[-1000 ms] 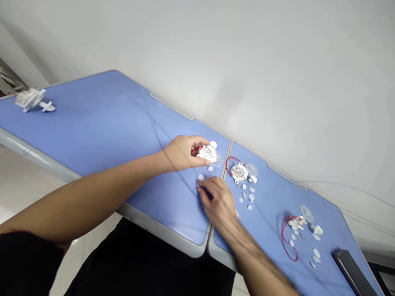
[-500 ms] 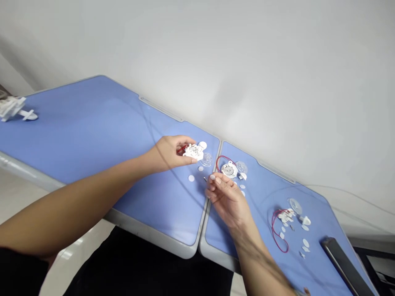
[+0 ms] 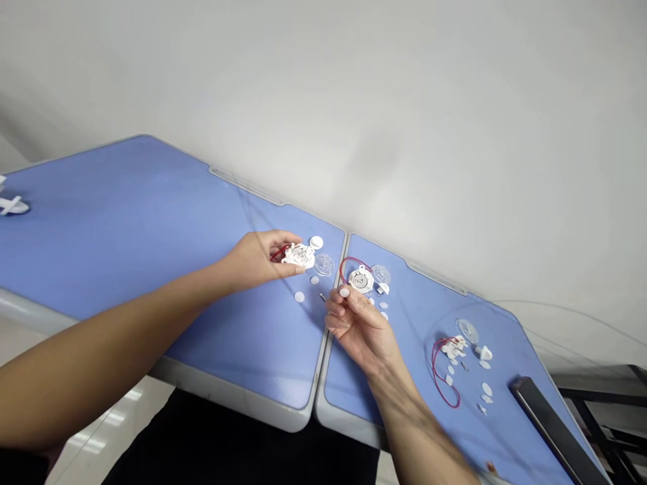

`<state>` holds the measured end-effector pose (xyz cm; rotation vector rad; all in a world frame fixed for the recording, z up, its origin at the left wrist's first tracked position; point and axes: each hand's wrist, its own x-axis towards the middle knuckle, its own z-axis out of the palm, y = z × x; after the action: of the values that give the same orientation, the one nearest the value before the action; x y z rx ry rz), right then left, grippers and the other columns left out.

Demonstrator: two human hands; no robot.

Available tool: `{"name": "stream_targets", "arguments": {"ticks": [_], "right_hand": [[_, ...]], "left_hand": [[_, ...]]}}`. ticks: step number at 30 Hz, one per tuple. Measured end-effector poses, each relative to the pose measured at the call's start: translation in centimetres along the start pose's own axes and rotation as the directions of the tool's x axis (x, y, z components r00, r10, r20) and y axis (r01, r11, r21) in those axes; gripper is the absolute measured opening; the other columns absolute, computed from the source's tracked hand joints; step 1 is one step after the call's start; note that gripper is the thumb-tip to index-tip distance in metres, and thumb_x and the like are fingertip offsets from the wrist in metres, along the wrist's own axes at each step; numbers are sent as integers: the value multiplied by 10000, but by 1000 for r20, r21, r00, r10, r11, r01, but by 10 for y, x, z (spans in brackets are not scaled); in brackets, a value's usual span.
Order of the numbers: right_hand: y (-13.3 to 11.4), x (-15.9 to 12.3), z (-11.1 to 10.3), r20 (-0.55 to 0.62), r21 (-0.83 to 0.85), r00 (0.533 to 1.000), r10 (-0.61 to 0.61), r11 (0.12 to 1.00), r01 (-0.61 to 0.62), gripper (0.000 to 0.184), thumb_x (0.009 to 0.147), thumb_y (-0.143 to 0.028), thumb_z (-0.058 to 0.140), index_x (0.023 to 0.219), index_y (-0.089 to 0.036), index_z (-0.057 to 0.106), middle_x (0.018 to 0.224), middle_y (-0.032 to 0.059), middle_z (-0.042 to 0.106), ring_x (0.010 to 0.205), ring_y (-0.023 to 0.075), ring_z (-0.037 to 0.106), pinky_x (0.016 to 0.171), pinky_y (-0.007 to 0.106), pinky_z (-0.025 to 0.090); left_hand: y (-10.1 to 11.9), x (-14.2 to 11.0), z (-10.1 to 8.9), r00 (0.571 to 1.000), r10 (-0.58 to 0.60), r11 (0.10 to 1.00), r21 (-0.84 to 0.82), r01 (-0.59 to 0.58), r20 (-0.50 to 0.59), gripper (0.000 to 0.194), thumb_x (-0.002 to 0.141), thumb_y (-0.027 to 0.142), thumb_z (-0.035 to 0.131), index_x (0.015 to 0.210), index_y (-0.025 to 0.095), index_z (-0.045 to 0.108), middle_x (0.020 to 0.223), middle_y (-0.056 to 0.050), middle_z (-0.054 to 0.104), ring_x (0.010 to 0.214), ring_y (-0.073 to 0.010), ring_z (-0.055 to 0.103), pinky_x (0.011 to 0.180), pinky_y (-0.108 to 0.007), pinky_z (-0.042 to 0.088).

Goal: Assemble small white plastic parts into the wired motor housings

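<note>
My left hand (image 3: 263, 259) is closed round the edge of a white plastic housing (image 3: 299, 256) with red wires (image 3: 280, 252), low over the blue table. My right hand (image 3: 361, 320) is turned palm up above the seam between two tabletops, pinching a small white disc (image 3: 344, 292) between thumb and fingertip. Beside the left hand lie a white round piece (image 3: 316, 243), a clear slotted disc (image 3: 324, 265) and two small white discs, one of them (image 3: 300, 296) nearer me. A small metal pin (image 3: 322, 297) shows left of my right fingers.
Beyond my right hand sits a second white housing (image 3: 360, 280) with red wire and a clear disc (image 3: 381, 275). Further right are a third set of white parts (image 3: 453, 347) and a long dark box (image 3: 556, 424). A white assembly (image 3: 13, 205) stands far left.
My right hand has lifted the small white disc off the table and turned palm up, moving away from the left hand. The left hand keeps hold of the housing. The view has shifted right.
</note>
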<state>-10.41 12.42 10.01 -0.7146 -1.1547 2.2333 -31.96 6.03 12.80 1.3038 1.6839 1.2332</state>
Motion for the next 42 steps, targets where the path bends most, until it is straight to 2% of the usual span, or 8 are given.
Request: {"name": "stream_targets", "arguments": {"ticks": [3, 12, 18, 29, 38, 42], "right_hand": [[1, 1, -1, -8, -31, 1000, -7, 1000, 6, 144, 752, -341, 700, 796, -228, 621, 753, -4, 527, 598, 101, 434, 481, 211, 380], [2, 1, -2, -10, 33, 1000, 22, 999, -22, 136, 740, -319, 724, 789, -222, 642, 767, -9, 546, 628, 86, 483, 491, 178, 409], [2, 2, -1, -23, 143, 997, 70, 987, -66, 112, 722, -262, 744, 783, -215, 662, 772, -13, 559, 635, 80, 489, 491, 166, 411], [1, -1, 2, 11, 251, 998, 55, 966, -56, 123, 713, -205, 776, 790, -173, 686, 758, -21, 622, 635, 57, 546, 497, 137, 449], [-2, -11, 8, -40, 301, 999, 37, 953, -24, 185, 653, -187, 821, 781, -153, 692, 773, 0, 685, 616, 52, 582, 509, 128, 474], [4, -28, 10, -149, 336, 988, -27, 939, 76, 205, 639, -174, 826, 795, -149, 696, 741, -2, 676, 609, 52, 576, 530, 132, 484]], "left_hand": [[-1, 0, 0, 1000, 1, 1000, -12, -1, -7, 572, 592, 420, 763, 1094, 168, 656, 968, -54, 740, 941, -230, 687, 839, -324, 558], [-3, 0, 0, 999, 0, 1000, -3, 0, 35, 583, 628, 434, 742, 1132, 163, 632, 1027, -65, 729, 991, -235, 672, 878, -330, 543], [-3, 0, 0, 1000, 10, 1000, 8, -10, 29, 550, 622, 425, 748, 1104, 177, 650, 997, -54, 737, 957, -233, 681, 850, -326, 554], [-6, 1, 0, 1000, 18, 999, 34, -19, 22, 561, 628, 430, 731, 1118, 172, 642, 1004, -47, 729, 986, -236, 671, 911, -366, 532], [-5, 1, 0, 1000, 0, 997, 77, -2, 29, 597, 643, 434, 722, 1169, 170, 620, 1043, -53, 727, 983, -225, 673, 942, -376, 523], [-2, 1, 1, 1000, -18, 999, 51, 17, 21, 612, 623, 430, 721, 1161, 157, 618, 1044, -65, 729, 987, -233, 679, 948, -386, 522]]}}
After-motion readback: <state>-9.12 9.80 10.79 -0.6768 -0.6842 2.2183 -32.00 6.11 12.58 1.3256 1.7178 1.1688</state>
